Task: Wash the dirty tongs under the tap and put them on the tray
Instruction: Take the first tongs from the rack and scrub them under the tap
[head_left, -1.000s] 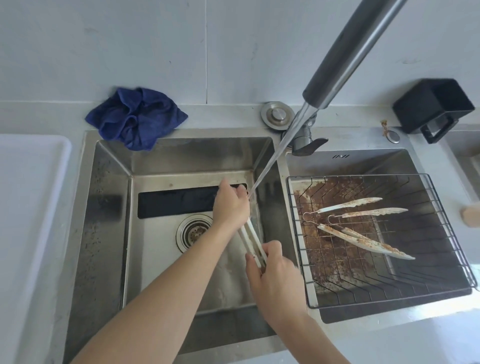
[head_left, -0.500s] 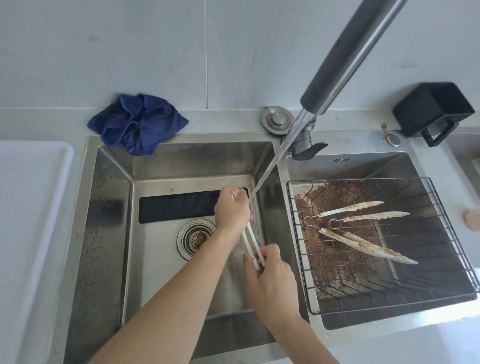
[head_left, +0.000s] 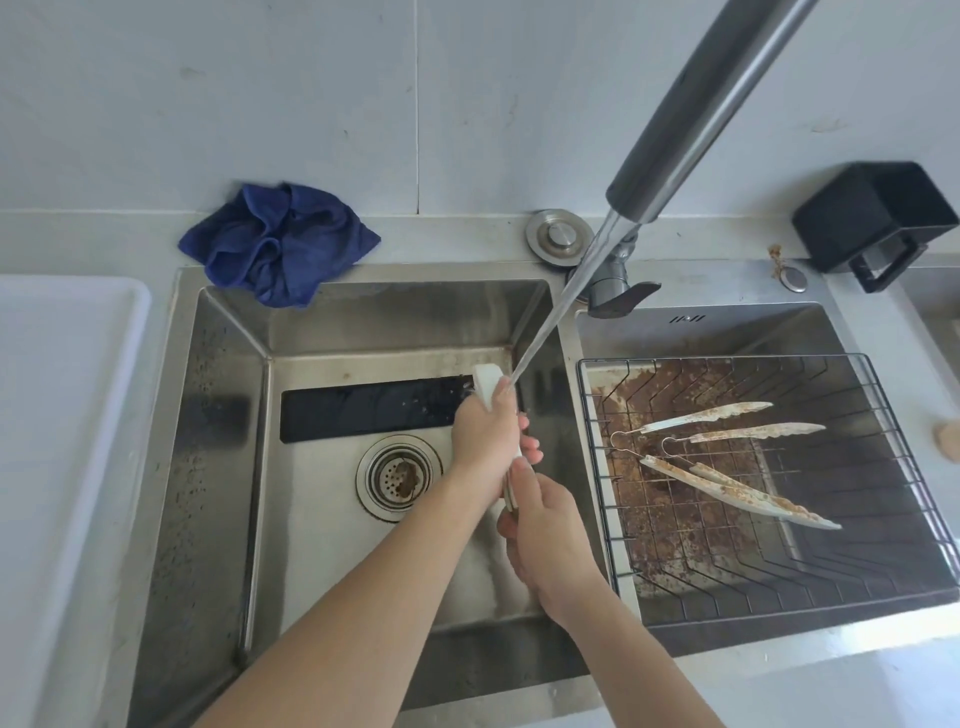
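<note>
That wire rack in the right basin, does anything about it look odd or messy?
Yes. The wire rack holds two dirty tongs smeared with brown residue, and the same brown grime coats the basin floor beneath its left half.

I see a rear wall of pale grey-white tiles (head_left: 311, 93) with one vertical grout line. Below it runs a light grey stone countertop (head_left: 441, 234). A crumpled dark blue cloth (head_left: 275, 244) lies on the countertop, overlapping the back rim of the stainless steel double-bowl sink (head_left: 218, 467). A round metal drain plug (head_left: 558, 236) sits near the wall. A black square plastic container (head_left: 872, 213) stands at far right. Lighting is even and diffuse.
</note>
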